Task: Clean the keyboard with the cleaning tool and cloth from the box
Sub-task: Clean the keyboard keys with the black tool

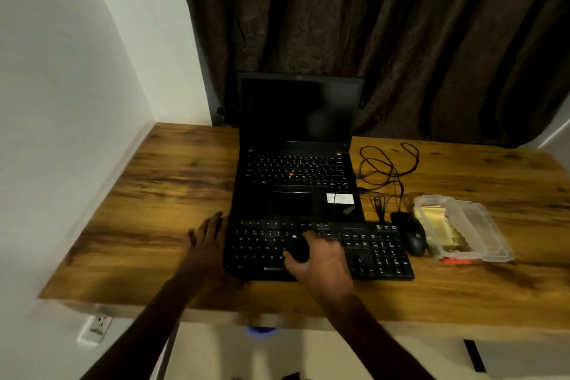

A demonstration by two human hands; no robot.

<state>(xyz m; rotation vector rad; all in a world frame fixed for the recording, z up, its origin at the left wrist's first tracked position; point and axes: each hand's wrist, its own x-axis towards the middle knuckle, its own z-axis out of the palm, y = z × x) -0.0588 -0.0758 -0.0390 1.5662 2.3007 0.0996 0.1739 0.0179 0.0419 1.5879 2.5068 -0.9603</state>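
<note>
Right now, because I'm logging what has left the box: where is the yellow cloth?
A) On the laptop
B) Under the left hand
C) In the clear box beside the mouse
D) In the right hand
C: the yellow cloth lies inside the clear box, just right of the mouse, while the right hand holds a dark tool on the keyboard.

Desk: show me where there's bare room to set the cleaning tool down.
The widest bare desk lies between the wall and the laptop, beyond the left hand. More is free behind the plastic box, right of the cables. Crowded: mouse and cables fill the gap between keyboard, laptop and box.
</note>
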